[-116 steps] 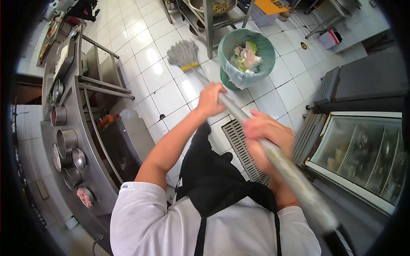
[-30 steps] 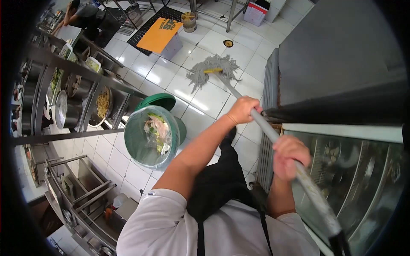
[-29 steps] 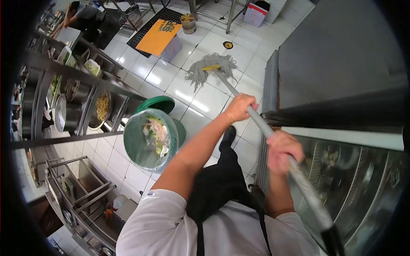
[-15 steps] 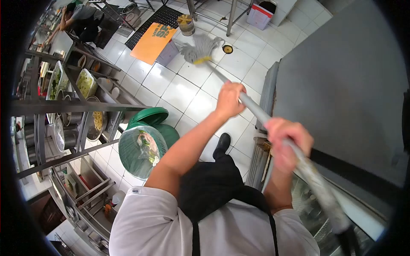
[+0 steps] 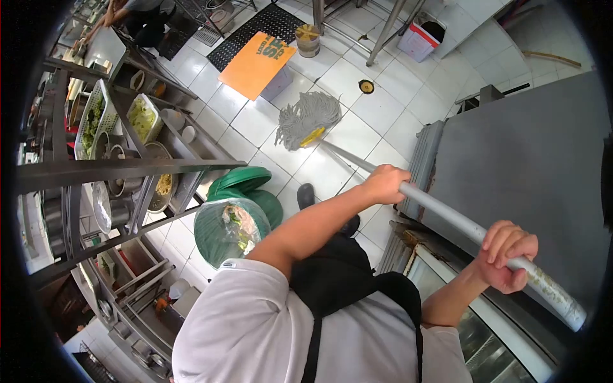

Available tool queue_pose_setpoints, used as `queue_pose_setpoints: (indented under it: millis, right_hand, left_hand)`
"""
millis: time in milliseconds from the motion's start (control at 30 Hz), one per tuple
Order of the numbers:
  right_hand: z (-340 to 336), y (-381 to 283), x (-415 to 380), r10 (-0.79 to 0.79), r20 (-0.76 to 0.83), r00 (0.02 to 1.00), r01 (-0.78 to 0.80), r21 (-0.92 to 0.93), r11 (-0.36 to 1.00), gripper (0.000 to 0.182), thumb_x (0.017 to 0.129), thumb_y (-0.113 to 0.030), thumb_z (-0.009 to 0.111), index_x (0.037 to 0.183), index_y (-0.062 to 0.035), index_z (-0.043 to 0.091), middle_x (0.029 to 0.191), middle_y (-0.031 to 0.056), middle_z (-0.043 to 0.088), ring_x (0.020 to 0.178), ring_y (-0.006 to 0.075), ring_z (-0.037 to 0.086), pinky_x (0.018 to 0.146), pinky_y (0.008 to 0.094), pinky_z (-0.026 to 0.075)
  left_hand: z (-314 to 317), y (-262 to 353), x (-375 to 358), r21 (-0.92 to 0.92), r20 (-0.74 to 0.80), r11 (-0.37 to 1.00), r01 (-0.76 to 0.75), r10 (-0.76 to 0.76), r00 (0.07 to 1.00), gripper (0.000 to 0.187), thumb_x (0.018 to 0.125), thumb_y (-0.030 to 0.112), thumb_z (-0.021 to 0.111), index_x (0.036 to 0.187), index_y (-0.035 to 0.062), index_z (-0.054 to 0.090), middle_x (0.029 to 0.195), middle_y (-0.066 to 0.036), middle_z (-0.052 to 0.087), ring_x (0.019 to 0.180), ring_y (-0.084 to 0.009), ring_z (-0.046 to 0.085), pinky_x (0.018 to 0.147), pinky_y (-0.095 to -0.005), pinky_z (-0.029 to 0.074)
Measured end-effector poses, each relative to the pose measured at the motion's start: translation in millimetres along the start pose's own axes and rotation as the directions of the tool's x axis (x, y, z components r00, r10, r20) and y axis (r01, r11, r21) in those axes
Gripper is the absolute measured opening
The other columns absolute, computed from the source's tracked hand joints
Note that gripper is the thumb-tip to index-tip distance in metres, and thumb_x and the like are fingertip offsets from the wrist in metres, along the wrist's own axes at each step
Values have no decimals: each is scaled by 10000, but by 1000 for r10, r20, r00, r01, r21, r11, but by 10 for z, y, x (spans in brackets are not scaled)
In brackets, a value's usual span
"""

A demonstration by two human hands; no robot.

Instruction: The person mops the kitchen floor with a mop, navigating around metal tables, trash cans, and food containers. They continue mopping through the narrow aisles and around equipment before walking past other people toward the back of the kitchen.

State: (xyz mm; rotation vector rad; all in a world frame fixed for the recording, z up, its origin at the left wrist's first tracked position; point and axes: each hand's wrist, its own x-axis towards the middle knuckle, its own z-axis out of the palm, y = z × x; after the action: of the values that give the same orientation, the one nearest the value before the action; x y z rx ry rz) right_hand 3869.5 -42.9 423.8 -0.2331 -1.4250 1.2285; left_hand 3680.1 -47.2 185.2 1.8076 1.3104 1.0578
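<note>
Both of my hands are closed around the long grey pole of a mop (image 5: 447,216). My left hand (image 5: 387,184) grips it around the middle, while my right hand (image 5: 507,255) wraps it near its worn upper end. The pole runs diagonally from the lower right to a yellow clamp and a grey string mop head (image 5: 306,118), which lies spread on the white tiled floor (image 5: 255,121). Below my left forearm stands a green bin (image 5: 214,239) lined with clear plastic, with food scraps inside.
A metal rack (image 5: 128,167) with food containers stands left. A large grey appliance (image 5: 523,172) fills the right. Ahead are an orange board (image 5: 255,67) on a box, a bucket (image 5: 308,41) and a floor drain (image 5: 366,87). A person (image 5: 143,19) bends at the far left.
The mop head has come closer to me across the tiles. My hands and the pole have swung right, with my right hand lower. My view has shifted, and a second boot now shows.
</note>
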Motion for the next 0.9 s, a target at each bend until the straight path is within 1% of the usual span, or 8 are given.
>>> queue_pose_setpoints:
  millis: [200, 333, 400, 467, 533, 700, 833, 900]
  right_hand:
    - [665, 753, 278, 30, 149, 988, -55, 172, 984, 292, 823, -295, 690, 801, -31, 568, 547, 7, 543, 411, 131, 507, 422, 285, 442]
    - [1195, 1387, 112, 64, 248, 967, -131, 263, 956, 159, 764, -156, 674, 782, -37, 571, 554, 22, 541, 426, 166, 509, 418, 310, 420]
    - [1420, 1704, -190, 178, 279, 944, -249, 243, 937, 136, 765, -146, 652, 773, -46, 560, 591, 51, 587, 466, 178, 531, 533, 339, 506]
    - [1626, 2148, -568, 196, 299, 934, -244, 132, 961, 137, 787, -117, 620, 868, -14, 578, 703, 75, 641, 619, 226, 607, 712, 393, 549]
    - [1754, 2345, -708, 368, 336, 867, -390, -1, 921, 89, 774, -43, 623, 859, -18, 616, 720, 79, 612, 692, 270, 639, 924, 436, 510]
    - [1645, 2470, -802, 429, 345, 835, -384, -194, 903, 73, 792, -32, 700, 841, -26, 646, 841, 94, 693, 895, 280, 701, 1003, 462, 462]
    - [1314, 2017, -369, 433, 308, 847, -340, -312, 887, 56, 776, -21, 725, 799, -38, 677, 859, 96, 736, 966, 265, 720, 1041, 495, 426]
    - [1222, 1596, 59, 363, 281, 888, -230, -412, 882, 76, 751, -44, 723, 720, -49, 654, 786, 83, 735, 869, 247, 739, 954, 453, 480]
  left_hand:
    - [-872, -666, -418, 74, -120, 996, 47, -38, 992, 269, 813, 193, 713, 652, 61, 542, 624, -155, 595, 616, -380, 609, 583, -461, 481]
    - [-1531, -1179, -917, 158, -179, 977, 140, -111, 978, 268, 772, 145, 716, 636, 52, 505, 612, -171, 553, 610, -400, 573, 569, -467, 440]
    - [-1838, -1480, -1260, 223, -175, 945, 241, -204, 963, 243, 743, 136, 717, 645, 33, 519, 662, -196, 581, 673, -428, 592, 625, -483, 464]
    - [-2081, -1892, -1624, 266, -200, 915, 303, -255, 946, 213, 745, 133, 716, 664, 34, 546, 679, -194, 577, 708, -426, 583, 668, -484, 467]
    - [-2197, -2294, -1961, 363, -297, 834, 416, -319, 900, 187, 743, 147, 730, 698, 43, 582, 752, -182, 606, 787, -404, 589, 740, -474, 473]
    - [-2254, -2451, -2120, 458, -341, 637, 619, -517, 785, 273, 711, 254, 806, 727, 53, 622, 825, -151, 648, 844, -362, 601, 851, -444, 456]
    - [-2055, -2013, -1591, 445, -286, 763, 469, -376, 882, 331, 743, 308, 795, 652, 49, 610, 714, -149, 640, 743, -376, 602, 761, -455, 476]
    - [-1903, -1724, -1229, 408, -300, 835, 369, -260, 918, 365, 747, 298, 803, 609, 38, 586, 645, -159, 611, 659, -376, 595, 653, -458, 474]
